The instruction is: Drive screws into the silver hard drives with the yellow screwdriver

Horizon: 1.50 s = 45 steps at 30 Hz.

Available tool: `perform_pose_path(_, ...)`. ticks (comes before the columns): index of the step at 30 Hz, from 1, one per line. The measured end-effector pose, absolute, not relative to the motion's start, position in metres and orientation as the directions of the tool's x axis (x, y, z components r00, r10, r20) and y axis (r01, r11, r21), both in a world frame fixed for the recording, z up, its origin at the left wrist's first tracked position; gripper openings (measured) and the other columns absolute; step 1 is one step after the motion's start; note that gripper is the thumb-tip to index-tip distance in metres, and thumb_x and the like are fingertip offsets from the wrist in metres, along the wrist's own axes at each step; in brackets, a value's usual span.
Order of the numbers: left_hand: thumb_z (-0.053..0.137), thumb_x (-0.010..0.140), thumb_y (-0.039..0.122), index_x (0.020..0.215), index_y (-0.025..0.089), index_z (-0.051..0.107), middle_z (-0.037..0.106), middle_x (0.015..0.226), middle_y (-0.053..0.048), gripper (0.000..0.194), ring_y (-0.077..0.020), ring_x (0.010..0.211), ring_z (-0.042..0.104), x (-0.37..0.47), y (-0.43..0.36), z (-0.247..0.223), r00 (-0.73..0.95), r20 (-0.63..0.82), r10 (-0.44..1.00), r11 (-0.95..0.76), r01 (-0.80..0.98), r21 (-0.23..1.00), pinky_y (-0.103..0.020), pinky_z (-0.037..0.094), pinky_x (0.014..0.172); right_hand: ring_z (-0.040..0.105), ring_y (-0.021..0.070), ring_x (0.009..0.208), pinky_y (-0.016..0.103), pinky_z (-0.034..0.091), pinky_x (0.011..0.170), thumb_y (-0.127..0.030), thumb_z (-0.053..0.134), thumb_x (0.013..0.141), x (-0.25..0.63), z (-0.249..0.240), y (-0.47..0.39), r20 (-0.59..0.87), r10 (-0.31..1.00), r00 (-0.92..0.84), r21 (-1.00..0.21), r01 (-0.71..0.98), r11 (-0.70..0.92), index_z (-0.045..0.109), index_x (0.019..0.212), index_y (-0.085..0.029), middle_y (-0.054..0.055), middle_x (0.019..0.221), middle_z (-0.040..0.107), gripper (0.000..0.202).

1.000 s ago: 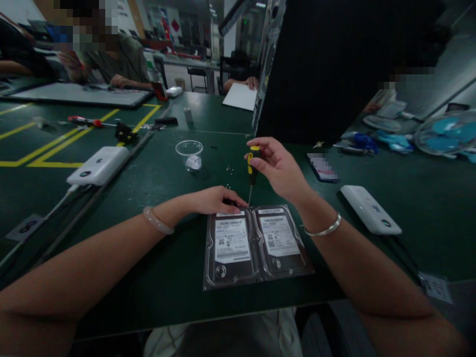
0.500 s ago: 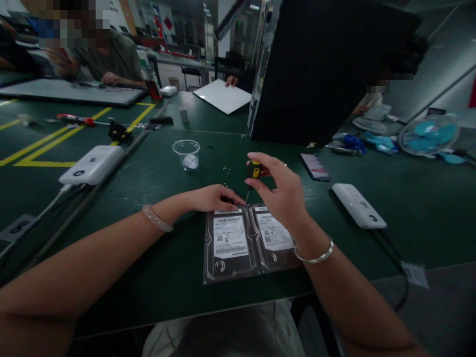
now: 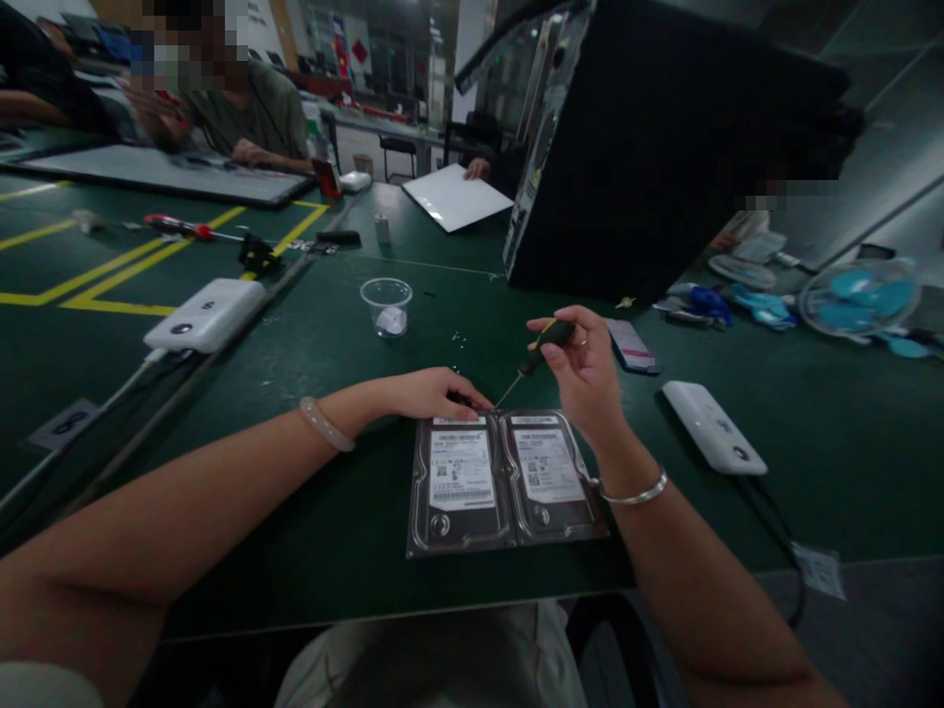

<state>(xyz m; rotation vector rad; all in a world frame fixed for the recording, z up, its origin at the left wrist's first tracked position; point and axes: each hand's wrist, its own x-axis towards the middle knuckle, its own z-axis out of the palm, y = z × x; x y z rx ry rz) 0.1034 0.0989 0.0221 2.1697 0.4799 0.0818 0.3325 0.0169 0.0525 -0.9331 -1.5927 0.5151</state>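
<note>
Two hard drives with white labels, a left hard drive (image 3: 458,482) and a right hard drive (image 3: 550,472), lie side by side on the green table. My left hand (image 3: 442,393) grips the far edge of the left drive, thumb on top and the other fingers curled beyond the edge, partly hidden. Between thumb and fingers, my right hand (image 3: 590,369) holds a black and yellow screwdriver (image 3: 550,344). It is tilted, with its tip down near the far edge where the drives meet. Several tiny screws (image 3: 458,340) are scattered beyond my left hand.
A clear plastic cup (image 3: 387,310) with something white inside stands behind my left hand. White power strips lie left (image 3: 207,315) and right (image 3: 712,428). A phone (image 3: 632,346), a large black computer case (image 3: 664,147) and a fan (image 3: 859,295) are farther back. People sit across the table.
The screwdriver has gone from nearly upright to leaning right, as my right hand moved right and uncovered the right drive's label. My left hand stays on the left drive.
</note>
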Motion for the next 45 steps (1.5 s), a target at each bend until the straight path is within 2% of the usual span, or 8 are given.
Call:
perform_pose_path(7, 0.064, 0.09, 0.043, 0.127, 0.02, 0.069, 0.072, 0.122, -0.006, 0.044, -0.0195, 0.108, 0.066, 0.103, 0.099, 0.022, 0.923, -0.121, 0.365, -0.537, 0.315, 0.783, -0.028, 0.047, 0.094, 0.069, 0.0155, 0.102, 0.037, 0.057, 0.093, -0.031, 0.056, 0.091, 0.342, 0.058, 0.016, 0.486, 0.867, -0.107, -0.858, 0.128, 0.497, 0.042, 0.116, -0.031, 0.008, 0.147, 0.053, 0.029)
perform_pose_path(16, 0.064, 0.09, 0.04, 0.127, 0.021, 0.069, 0.071, 0.124, -0.007, 0.041, -0.0207, 0.109, 0.066, 0.104, 0.1, 0.024, 0.923, -0.127, 0.363, -0.54, 0.319, 0.779, -0.032, 0.047, 0.097, 0.068, 0.0117, 0.091, 0.029, 0.057, 0.086, -0.02, 0.07, 0.082, 0.335, 0.059, 0.017, 0.672, 0.74, 0.028, -0.731, 0.186, 0.657, 0.057, 0.101, -0.027, -0.001, 0.103, 0.063, 0.024)
perform_pose_path(20, 0.062, 0.091, 0.041, 0.129, 0.019, 0.067, 0.071, 0.125, -0.007, 0.044, -0.0201, 0.11, 0.066, 0.104, 0.1, 0.023, 0.928, -0.132, 0.347, -0.541, 0.313, 0.781, -0.03, 0.047, 0.096, 0.071, 0.0115, 0.093, 0.029, 0.059, 0.086, -0.024, 0.067, 0.087, 0.332, 0.055, 0.017, 0.66, 0.751, 0.022, -0.746, 0.143, 0.651, 0.049, 0.117, -0.031, 0.002, 0.13, 0.064, 0.035)
perform_pose_path(25, 0.062, 0.09, 0.042, 0.129, 0.023, 0.068, 0.071, 0.123, -0.004, 0.044, -0.0188, 0.107, 0.066, 0.104, 0.1, 0.023, 0.916, -0.149, 0.372, -0.535, 0.343, 0.772, -0.028, 0.047, 0.094, 0.07, 0.016, 0.106, 0.036, 0.06, 0.092, -0.032, 0.058, 0.094, 0.329, 0.052, 0.014, 0.618, 0.786, -0.014, -0.779, 0.129, 0.614, 0.048, 0.121, -0.033, 0.005, 0.157, 0.044, 0.03)
perform_pose_path(28, 0.062, 0.09, 0.042, 0.129, 0.021, 0.067, 0.071, 0.123, -0.005, 0.045, -0.0192, 0.108, 0.067, 0.104, 0.099, 0.023, 0.915, -0.147, 0.375, -0.526, 0.341, 0.78, -0.029, 0.047, 0.095, 0.064, 0.0186, 0.117, 0.036, 0.058, 0.096, -0.03, 0.063, 0.091, 0.332, 0.056, 0.012, 0.681, 0.732, -0.014, -0.701, 0.275, 0.658, 0.06, 0.123, -0.033, 0.004, 0.14, 0.057, 0.032)
perform_pose_path(32, 0.063, 0.089, 0.044, 0.129, 0.02, 0.068, 0.071, 0.124, -0.005, 0.047, -0.0199, 0.109, 0.066, 0.103, 0.097, 0.024, 0.911, -0.143, 0.386, -0.518, 0.342, 0.784, -0.028, 0.047, 0.095, 0.066, 0.0138, 0.102, 0.026, 0.059, 0.083, -0.022, 0.073, 0.084, 0.334, 0.062, 0.008, 0.703, 0.711, -0.01, -0.668, 0.333, 0.666, 0.067, 0.118, -0.035, 0.0, 0.114, 0.066, 0.037)
perform_pose_path(40, 0.062, 0.089, 0.041, 0.128, 0.019, 0.068, 0.072, 0.123, -0.006, 0.046, -0.0214, 0.109, 0.067, 0.103, 0.096, 0.024, 0.914, -0.142, 0.38, -0.504, 0.333, 0.797, -0.031, 0.047, 0.096, 0.068, 0.013, 0.113, 0.034, 0.055, 0.103, -0.021, 0.054, 0.097, 0.331, 0.069, 0.004, 0.576, 0.794, -0.194, -0.777, 0.174, 0.605, 0.057, 0.132, -0.032, 0.001, 0.128, 0.07, 0.037)
perform_pose_path(45, 0.062, 0.09, 0.043, 0.128, 0.021, 0.068, 0.072, 0.123, -0.004, 0.045, -0.0187, 0.109, 0.067, 0.103, 0.096, 0.023, 0.916, -0.128, 0.38, -0.531, 0.329, 0.781, -0.027, 0.047, 0.095, 0.067, 0.0118, 0.103, 0.026, 0.058, 0.089, -0.024, 0.07, 0.087, 0.333, 0.061, 0.011, 0.639, 0.766, -0.064, -0.751, 0.161, 0.64, 0.065, 0.121, -0.035, -0.001, 0.116, 0.068, 0.037)
